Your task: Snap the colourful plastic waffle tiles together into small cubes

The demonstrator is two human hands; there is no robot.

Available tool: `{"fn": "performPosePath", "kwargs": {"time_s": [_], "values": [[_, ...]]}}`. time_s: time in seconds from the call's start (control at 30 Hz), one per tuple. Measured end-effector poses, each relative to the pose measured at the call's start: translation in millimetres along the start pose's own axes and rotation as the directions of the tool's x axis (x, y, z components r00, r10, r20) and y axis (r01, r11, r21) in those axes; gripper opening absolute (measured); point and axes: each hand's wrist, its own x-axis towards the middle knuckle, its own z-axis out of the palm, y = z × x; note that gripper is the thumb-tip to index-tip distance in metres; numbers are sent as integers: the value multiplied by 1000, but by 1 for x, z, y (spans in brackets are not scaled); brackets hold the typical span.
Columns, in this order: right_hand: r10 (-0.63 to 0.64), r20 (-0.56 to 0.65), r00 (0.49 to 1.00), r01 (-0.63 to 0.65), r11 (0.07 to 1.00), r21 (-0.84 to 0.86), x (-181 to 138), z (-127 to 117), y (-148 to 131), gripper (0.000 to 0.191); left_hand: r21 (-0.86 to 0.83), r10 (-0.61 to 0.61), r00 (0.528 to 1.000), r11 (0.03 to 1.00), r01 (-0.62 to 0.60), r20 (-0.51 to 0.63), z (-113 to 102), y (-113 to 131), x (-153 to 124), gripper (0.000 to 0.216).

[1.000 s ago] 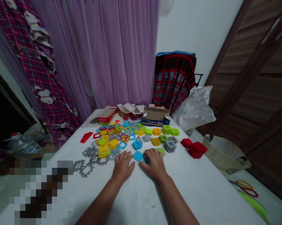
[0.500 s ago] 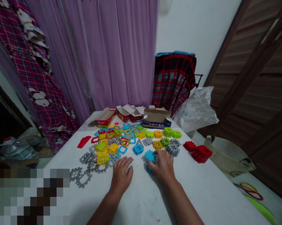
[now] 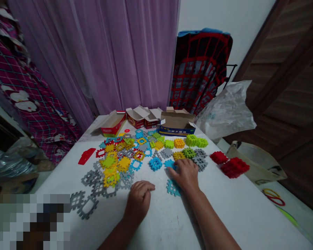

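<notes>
My right hand [image 3: 185, 173] reaches forward over the table, its thumb and fingers closed around a light-blue notched building tile [image 3: 169, 163], whose far side is partly covered. Under its wrist edge lies a blue lattice tile [image 3: 173, 187], flat on the table. Just left of the held tile sits a small stack of blue tiles [image 3: 155, 164]. My left hand [image 3: 140, 197] rests near the table's middle, fingers curled together, with nothing visible in it. Close beyond it is a spread pile of mixed yellow, grey and blue tiles [image 3: 124, 164].
Stacked tiles sit sorted by colour: grey [image 3: 200, 163], dark green [image 3: 189, 153], orange [image 3: 179, 143], lime [image 3: 196, 141] and red [image 3: 235, 167]. Open cardboard boxes, one blue [image 3: 177, 131], one red [image 3: 114, 129], line the far edge. A plastic bag [image 3: 228, 109] hangs at the right.
My right hand has moved forward with the light-blue tile, uncovering the blue lattice tile nearer me. My left hand's fingers have curled in. The view has shifted slightly.
</notes>
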Motion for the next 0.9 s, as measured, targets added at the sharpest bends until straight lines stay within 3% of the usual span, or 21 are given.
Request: {"fn": "performPosePath", "kwargs": {"time_s": [0.1,0.23,0.37,0.5,0.63,0.9], "values": [[-1,6,1000,0,990,144,-11,-11,11,20,-29,-38,999,999,37,-31,-1,-1,0,32],[-40,153,987,-5,959,282,-40,-22,20,24,-37,-65,996,997,62,-68,-4,-1,0,31],[-133,198,971,63,944,325,-62,-24,20,37,-29,-117,989,993,115,-94,-6,-3,1,30],[-150,206,967,79,945,317,-64,-21,18,30,3,-135,986,991,136,-95,-5,-4,1,29],[-185,131,974,125,919,375,-63,-12,15,32,32,-133,989,990,135,-58,-2,-5,2,30],[-293,-51,955,268,774,574,-65,7,-15,32,41,-169,986,985,170,-10,3,-1,2,28]]}}
